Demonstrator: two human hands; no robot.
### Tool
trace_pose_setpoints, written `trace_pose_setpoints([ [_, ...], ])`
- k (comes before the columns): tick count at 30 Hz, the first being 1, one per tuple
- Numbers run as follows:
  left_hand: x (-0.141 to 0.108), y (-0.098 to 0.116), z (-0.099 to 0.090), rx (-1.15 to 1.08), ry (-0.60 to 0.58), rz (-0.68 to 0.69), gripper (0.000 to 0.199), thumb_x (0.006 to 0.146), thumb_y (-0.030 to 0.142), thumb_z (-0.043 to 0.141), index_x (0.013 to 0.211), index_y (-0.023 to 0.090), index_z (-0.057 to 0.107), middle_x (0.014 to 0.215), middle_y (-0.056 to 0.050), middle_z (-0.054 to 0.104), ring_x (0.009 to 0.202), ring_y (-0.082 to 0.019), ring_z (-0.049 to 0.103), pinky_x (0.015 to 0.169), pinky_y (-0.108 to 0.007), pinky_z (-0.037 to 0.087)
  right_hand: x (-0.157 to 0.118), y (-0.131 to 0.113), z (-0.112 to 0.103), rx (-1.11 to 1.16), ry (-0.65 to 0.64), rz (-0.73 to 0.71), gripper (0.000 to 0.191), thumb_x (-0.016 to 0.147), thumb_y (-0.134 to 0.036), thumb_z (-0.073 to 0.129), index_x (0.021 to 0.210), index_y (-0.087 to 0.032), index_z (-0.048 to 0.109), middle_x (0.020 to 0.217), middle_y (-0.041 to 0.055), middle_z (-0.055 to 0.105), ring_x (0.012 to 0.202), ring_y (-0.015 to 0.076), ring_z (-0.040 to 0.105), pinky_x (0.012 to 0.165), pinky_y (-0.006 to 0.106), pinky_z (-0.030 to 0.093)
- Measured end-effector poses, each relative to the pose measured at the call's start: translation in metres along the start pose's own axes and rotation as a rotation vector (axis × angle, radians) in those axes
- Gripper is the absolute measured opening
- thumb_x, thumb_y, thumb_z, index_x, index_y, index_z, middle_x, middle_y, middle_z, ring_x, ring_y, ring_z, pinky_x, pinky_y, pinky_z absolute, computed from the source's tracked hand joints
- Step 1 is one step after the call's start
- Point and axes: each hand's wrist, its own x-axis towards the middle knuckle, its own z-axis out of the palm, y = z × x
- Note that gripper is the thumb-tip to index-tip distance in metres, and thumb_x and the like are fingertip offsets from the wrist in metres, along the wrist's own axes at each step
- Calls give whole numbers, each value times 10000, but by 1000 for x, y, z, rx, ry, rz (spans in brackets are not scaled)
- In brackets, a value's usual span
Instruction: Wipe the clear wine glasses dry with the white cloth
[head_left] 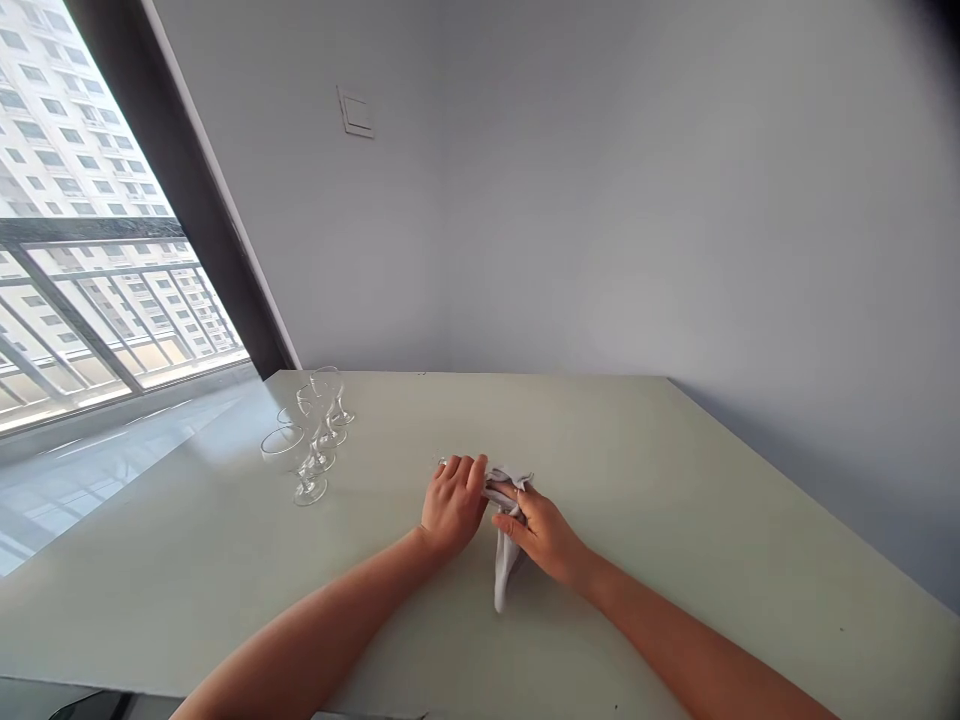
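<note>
My left hand (pixel 454 505) is closed around a clear glass (pixel 442 463), of which only a small part shows past the fingers. Beside it on the right, my right hand (pixel 546 530) pinches a pale grey cloth (pixel 508 560) between thumb and fingers. The cloth touches the left hand's side, and a loose end hangs down toward the tabletop. Most of the held glass is hidden by the hands and cloth.
Several clear stemmed glasses (pixel 309 490) stand in a row on the left of the pale green table (pixel 675 580). Grey walls rise behind the table, with a switch (pixel 356 112). A window with a railing is on the left.
</note>
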Motion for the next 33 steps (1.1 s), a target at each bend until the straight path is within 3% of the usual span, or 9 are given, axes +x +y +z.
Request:
trace_pose_setpoints([
  [6, 4, -4, -8, -19, -9, 113, 442, 789, 120, 408, 1224, 198, 405, 1040, -104, 578, 1021, -240, 501, 812, -363, 379, 6, 4, -3, 421, -4, 207, 393, 788, -429, 508, 1110, -211, 562, 859, 55, 620, 776, 192, 559, 710, 318, 444],
  [10, 10, -15, -13, -98, -14, 165, 393, 841, 150, 383, 1216, 254, 436, 1090, -73, 580, 1149, -212, 441, 993, -406, 246, 9, -3, -14, 739, -68, 309, 436, 769, -493, 506, 1058, -172, 572, 707, 30, 561, 590, 135, 501, 559, 256, 400],
  [12, 11, -20, -14, -138, -39, 167, 371, 851, 201, 402, 1216, 258, 435, 982, -58, 620, 1026, -186, 530, 1027, -421, 187, 6, -7, -17, 711, -122, 274, 467, 734, -466, 566, 1106, -186, 544, 738, 20, 551, 603, 124, 486, 565, 244, 387],
  [15, 11, -24, -13, -193, -78, 157, 407, 821, 378, 469, 1201, 234, 450, 830, -45, 638, 818, -176, 587, 992, -400, 241, 1, -7, -19, 418, -134, 205, 577, 691, -357, 641, 1225, -249, 452, 782, -2, 548, 637, 118, 467, 607, 242, 382],
  [19, 11, -23, -15, -303, -288, 125, 468, 740, 541, 503, 1107, 250, 518, 687, -10, 619, 661, -170, 565, 733, -292, 397, -2, -2, -22, 90, -139, 164, 433, 735, -304, 576, 1162, -258, 526, 643, -28, 515, 529, 100, 406, 558, 240, 362],
  [22, 13, -20, -20, -355, -400, 113, 420, 734, 556, 498, 1041, 274, 556, 658, 1, 606, 599, -153, 538, 636, -258, 387, 1, 1, -22, 234, -144, 210, 319, 725, -313, 589, 1028, -216, 597, 660, -13, 549, 571, 113, 457, 570, 241, 379],
  [26, 15, -18, -25, -255, -151, 146, 399, 774, 469, 501, 1111, 258, 533, 815, -66, 621, 831, -202, 545, 862, -358, 324, 9, 3, -20, 684, 14, 342, 272, 695, -358, 625, 873, -153, 597, 740, 24, 565, 652, 130, 510, 604, 251, 406],
  [28, 15, -21, -24, -228, -111, 177, 371, 789, 446, 487, 1100, 253, 548, 824, -83, 618, 858, -209, 527, 874, -378, 308, 9, 2, -20, 795, -1, 377, 314, 690, -383, 627, 889, -143, 587, 705, 17, 546, 614, 119, 499, 576, 247, 401],
  [33, 18, -35, -22, -459, -305, 69, 422, 719, 550, 524, 998, 247, 618, 673, -34, 594, 689, -157, 496, 712, -290, 363, 0, 2, -25, 347, -157, 260, 465, 666, -317, 651, 1112, -231, 549, 610, -44, 493, 517, 83, 401, 506, 209, 340],
])
